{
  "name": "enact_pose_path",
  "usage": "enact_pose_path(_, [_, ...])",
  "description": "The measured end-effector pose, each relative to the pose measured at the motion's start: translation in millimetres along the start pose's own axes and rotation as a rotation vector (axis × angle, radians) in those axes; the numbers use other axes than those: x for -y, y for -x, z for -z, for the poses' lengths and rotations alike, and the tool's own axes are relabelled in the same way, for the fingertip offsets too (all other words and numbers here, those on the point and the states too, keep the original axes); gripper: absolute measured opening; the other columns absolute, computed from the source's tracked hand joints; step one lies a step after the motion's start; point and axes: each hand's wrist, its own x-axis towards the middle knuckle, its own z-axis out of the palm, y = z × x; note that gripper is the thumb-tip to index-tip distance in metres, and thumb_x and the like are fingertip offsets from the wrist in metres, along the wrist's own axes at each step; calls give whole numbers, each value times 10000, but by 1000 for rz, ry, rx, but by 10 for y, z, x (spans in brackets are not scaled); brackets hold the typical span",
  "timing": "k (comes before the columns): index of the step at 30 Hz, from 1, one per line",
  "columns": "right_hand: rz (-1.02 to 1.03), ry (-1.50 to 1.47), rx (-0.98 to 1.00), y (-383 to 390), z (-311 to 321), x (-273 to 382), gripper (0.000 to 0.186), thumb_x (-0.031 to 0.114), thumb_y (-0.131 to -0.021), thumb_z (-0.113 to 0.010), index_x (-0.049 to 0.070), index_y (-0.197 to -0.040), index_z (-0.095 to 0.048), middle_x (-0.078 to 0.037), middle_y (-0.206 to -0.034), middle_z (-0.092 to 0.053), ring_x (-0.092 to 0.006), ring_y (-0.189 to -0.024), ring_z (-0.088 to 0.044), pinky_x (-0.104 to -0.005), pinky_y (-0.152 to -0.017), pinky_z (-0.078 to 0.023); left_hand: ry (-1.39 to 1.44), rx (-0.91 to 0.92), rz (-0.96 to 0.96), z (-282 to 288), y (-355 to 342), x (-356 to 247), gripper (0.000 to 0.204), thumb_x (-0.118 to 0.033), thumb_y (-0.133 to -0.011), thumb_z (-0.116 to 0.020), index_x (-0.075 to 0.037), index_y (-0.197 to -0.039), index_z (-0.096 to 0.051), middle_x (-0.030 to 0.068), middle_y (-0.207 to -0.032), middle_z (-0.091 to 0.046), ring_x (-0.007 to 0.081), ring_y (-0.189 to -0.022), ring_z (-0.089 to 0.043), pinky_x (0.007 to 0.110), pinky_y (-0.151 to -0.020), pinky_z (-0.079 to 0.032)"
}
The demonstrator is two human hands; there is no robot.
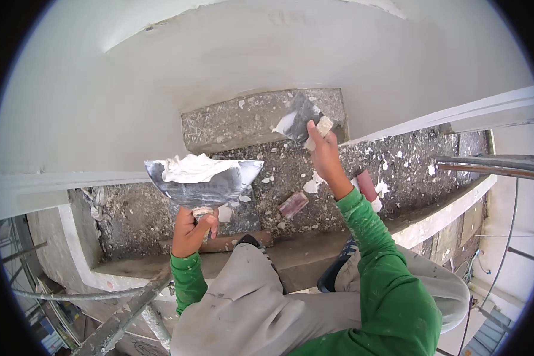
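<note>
My left hand (190,234) is closed round the handle of a wide putty knife (204,193). A thick heap of white putty (191,168) lies along the far edge of its broad, smeared blade. Farther off and to the right, my right hand (327,158) grips the pale, crusted handle of a smaller putty knife (303,114). White putty coats the left corner of that grey blade, which hovers in front of a rough concrete block (219,126) at the wall's foot. The two blades are apart. Green sleeves cover both forearms.
A smooth grey wall (160,83) rises ahead. The putty-spattered ledge (255,184) holds a small reddish block (293,204), a longer reddish piece (367,186) and a wooden strip (231,242). Metal pipes stand at the lower left (121,317) and jut in from the right (486,166).
</note>
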Motion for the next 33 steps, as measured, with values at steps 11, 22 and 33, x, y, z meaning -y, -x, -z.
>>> enact_pose_path(11, [455,769,-828,-1315,846,-663,269,194,-867,-640,-73,-899,-633,-264,-807,-643,-449,-746,-604,-474,-728,-478,12,-175,44,-209,243,2,295,-110,-914,-564,-12,-1153,-422,94,-772,-542,140,-560,-512,266,-473,-446])
enact_pose_path(22, [516,660,-922,-1716,822,-850,270,116,-922,-512,-73,-1100,-585,-280,-1003,-632,-450,-941,-595,-480,-848,-456,-13,-127,158,-123,272,-111,136,-111,-949,-529,-12,-1032,-488,43,-711,-546,101,-582,-511,248,-519,-442])
enact_pose_path(33, [480,662,-934,-1939,-162,-787,692,61,-799,-624,-1,-1426,-337,-242,-1262,-451,-417,-1181,-432,-491,-984,-347,-17,-143,159,-7,528,-147,147,-147,-951,-550,-16,-886,-538,31,-690,-549,94,-596,-526,262,-531,-428])
